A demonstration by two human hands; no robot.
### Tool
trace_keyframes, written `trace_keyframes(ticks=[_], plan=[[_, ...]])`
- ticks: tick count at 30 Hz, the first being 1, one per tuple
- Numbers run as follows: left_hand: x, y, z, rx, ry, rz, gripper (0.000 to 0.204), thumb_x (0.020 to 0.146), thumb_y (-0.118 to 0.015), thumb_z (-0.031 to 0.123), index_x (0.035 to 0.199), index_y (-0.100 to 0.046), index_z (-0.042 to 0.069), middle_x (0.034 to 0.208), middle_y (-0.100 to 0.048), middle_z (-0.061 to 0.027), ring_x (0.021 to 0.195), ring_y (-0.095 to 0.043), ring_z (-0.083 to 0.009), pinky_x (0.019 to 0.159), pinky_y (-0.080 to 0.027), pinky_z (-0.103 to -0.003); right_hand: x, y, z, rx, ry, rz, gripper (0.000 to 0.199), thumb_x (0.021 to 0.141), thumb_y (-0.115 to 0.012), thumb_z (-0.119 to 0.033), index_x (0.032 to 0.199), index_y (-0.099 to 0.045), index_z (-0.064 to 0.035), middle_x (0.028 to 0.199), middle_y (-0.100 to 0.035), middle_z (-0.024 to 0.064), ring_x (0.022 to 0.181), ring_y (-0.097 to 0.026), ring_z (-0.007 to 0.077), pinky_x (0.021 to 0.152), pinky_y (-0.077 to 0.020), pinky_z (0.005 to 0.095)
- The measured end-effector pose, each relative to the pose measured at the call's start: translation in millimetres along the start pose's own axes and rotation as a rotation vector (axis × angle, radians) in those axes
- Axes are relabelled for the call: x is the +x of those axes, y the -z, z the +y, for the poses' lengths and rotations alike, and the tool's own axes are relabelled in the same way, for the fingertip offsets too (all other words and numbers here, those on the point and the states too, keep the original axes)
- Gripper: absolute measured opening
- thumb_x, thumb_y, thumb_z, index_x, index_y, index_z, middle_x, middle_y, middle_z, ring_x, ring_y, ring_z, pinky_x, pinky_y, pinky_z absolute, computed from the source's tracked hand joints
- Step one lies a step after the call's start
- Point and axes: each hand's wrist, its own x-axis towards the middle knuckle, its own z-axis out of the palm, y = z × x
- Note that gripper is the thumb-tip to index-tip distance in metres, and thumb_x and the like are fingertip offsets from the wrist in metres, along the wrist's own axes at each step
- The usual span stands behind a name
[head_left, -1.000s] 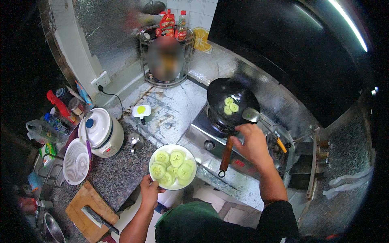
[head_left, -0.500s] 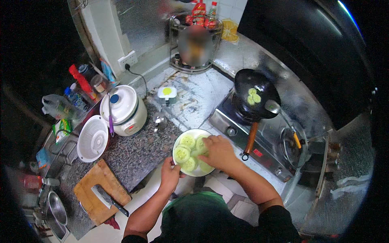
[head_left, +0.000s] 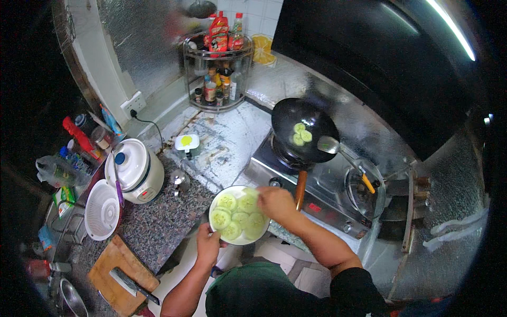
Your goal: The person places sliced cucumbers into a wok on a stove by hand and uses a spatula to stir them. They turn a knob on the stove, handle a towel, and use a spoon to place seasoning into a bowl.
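Observation:
Round pale-green cucumber slices (head_left: 240, 219) lie in a white plate (head_left: 212, 207) in front of my body. My left hand (head_left: 208, 244) grips the plate's near left rim, thumb on top and fingers underneath. At the plate's right rim, my right hand (head_left: 277, 204) has its fingers pinched on a cucumber slice (head_left: 253, 194), which the hand partly hides. Beyond it, a black wok (head_left: 311, 113) sits tilted on the gas stove (head_left: 259, 165), with several cucumber slices (head_left: 301, 134) in its middle. A metal spatula (head_left: 330, 144) leans over the wok's right edge.
A rice cooker (head_left: 150, 174) and a white colander (head_left: 103, 208) stand at left. A knife (head_left: 134, 287) lies on a wooden cutting board (head_left: 108, 259). The wok's wooden handle (head_left: 301, 190) points toward me beside my right hand. A glass lid (head_left: 356, 198) rests right of it.
My right hand has drawn back from over the slices to the plate's right rim, uncovering more of them. The whole view has shifted; my left hand keeps its hold on the plate.

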Motion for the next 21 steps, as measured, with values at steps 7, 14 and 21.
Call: trace_keyframes(ticks=[7, 14, 21], plan=[[15.4, -27.1, 5.3, -0.017, -0.025, -0.024, 0.027, 0.083, -0.048, 0.000, 0.109, -0.047, -0.002, 0.094, -0.057, -0.0103, 0.064, -0.060, -0.0156, 0.048, -0.052, -0.025, -3.8, 37.5, 49.6, 0.744, -0.272, 0.089, 0.021, 0.084, -0.060, -0.012, 0.102, -0.064, -0.0011, 0.083, -0.069, 0.0121, 0.071, -0.065, 0.0151, 0.064, -0.0508, 0.0287], [26.4, -52.5, 13.0, -0.039, -0.019, -0.064, 0.026, 0.082, -0.050, 0.001, 0.108, -0.047, -0.002, 0.097, -0.054, -0.0110, 0.062, -0.060, -0.0158, 0.048, -0.051, -0.026, -7.4, 67.0, 37.9, 0.248, 0.137, 0.205, 0.022, 0.077, -0.061, -0.005, 0.098, -0.061, -0.0030, 0.076, -0.064, 0.0147, 0.068, -0.062, 0.0318, 0.062, -0.0512, 0.0379], [18.8, -51.9, 15.4, 0.023, -0.001, -0.122, 0.025, 0.084, -0.049, 0.002, 0.109, -0.048, 0.000, 0.101, -0.054, -0.0092, 0.074, -0.061, -0.0160, 0.053, -0.053, -0.027, -6.9, 52.7, 33.4, 0.136, 0.356, 0.363, 0.023, 0.074, -0.063, -0.004, 0.096, -0.060, -0.0013, 0.083, -0.065, 0.0125, 0.072, -0.064, 0.0298, 0.064, -0.0522, 0.0394]])
